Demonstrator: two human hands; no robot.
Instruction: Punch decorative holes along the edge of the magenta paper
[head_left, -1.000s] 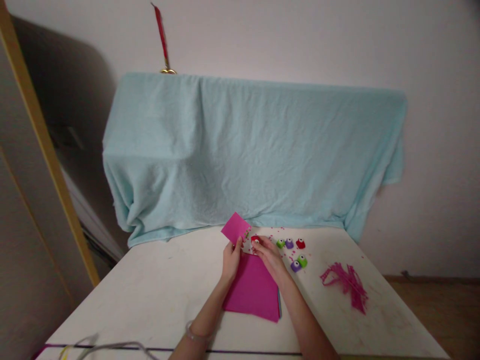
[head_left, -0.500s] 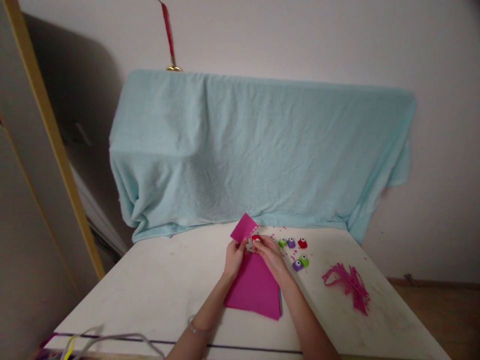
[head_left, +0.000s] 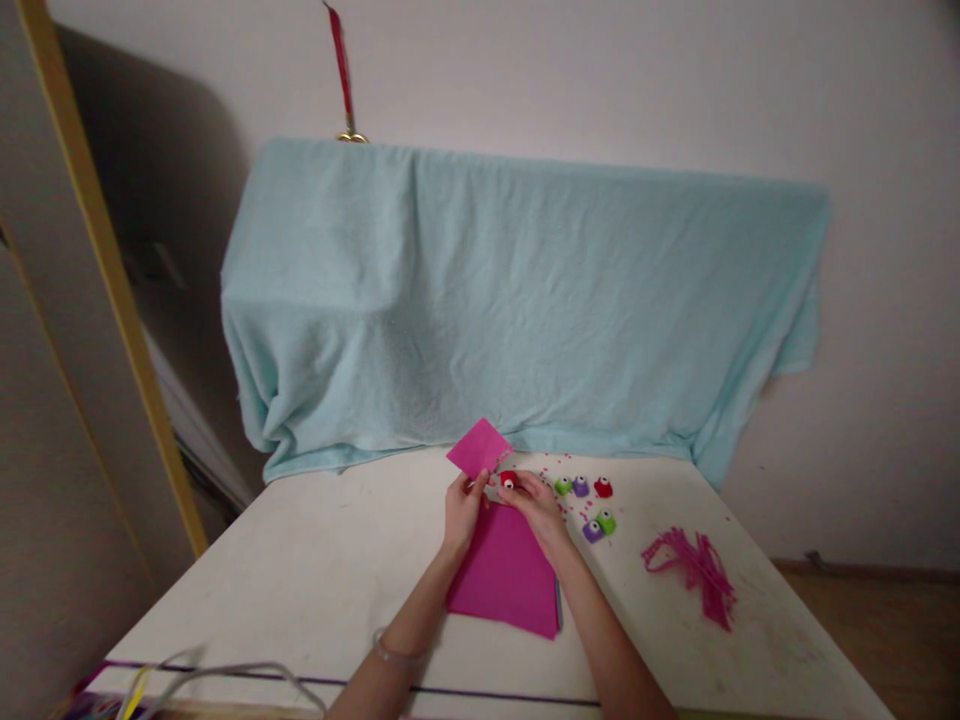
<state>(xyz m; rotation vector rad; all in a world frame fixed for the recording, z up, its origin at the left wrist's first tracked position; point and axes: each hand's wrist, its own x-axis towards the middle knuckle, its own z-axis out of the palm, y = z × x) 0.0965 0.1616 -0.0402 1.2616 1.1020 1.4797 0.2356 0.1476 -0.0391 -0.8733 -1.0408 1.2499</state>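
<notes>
Pink paper square (head_left: 478,447) now tilted flatter, pinched by left hand (head_left: 461,508); right hand (head_left: 534,504) clamped on red punch (head_left: 508,481).

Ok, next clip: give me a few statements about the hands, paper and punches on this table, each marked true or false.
1. The left hand holds a small pink paper piece. True.
2. The right hand rests on a red punch. True.
3. The pink paper strips lie left of the hands. False: they lie to the right.
4. A yellow cloth covers the object behind the table. False: the cloth is light blue.
5. The pink sheet stack lies under the forearms. True.
</notes>
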